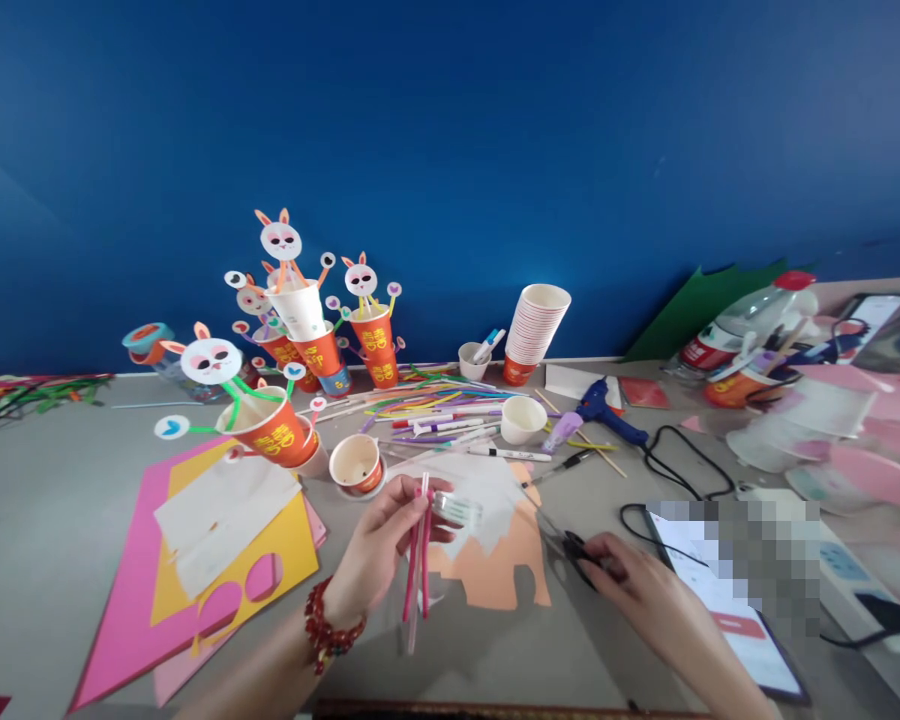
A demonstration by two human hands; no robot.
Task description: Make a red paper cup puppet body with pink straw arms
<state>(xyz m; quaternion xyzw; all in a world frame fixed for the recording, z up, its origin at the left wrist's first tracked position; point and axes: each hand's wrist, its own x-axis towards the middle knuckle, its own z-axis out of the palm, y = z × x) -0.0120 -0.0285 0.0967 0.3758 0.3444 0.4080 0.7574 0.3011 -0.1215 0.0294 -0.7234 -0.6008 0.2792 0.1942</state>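
Note:
My left hand (386, 530), with a red bead bracelet at the wrist, is closed around pink pipe cleaners (426, 560) that hang down from the fingers. A pale, clear strip, perhaps a straw, runs among them. Right beside these fingers is a small clear item with green marks (457, 510); its kind and whether it is gripped I cannot tell. My right hand (626, 575) grips scissors (579, 550) by the black handles, blades pointing up and left. Between the hands lie cut orange paper (495, 575) and white paper (487, 490).
Paper cups with rabbit faces (270, 425) stand at the left, behind pink and yellow sheets (120, 590). A cup stack (536, 325), pens (450, 425) and a blue glue gun (607, 410) lie toward the wall. At right are a phone (750, 640) and a bottle (735, 325).

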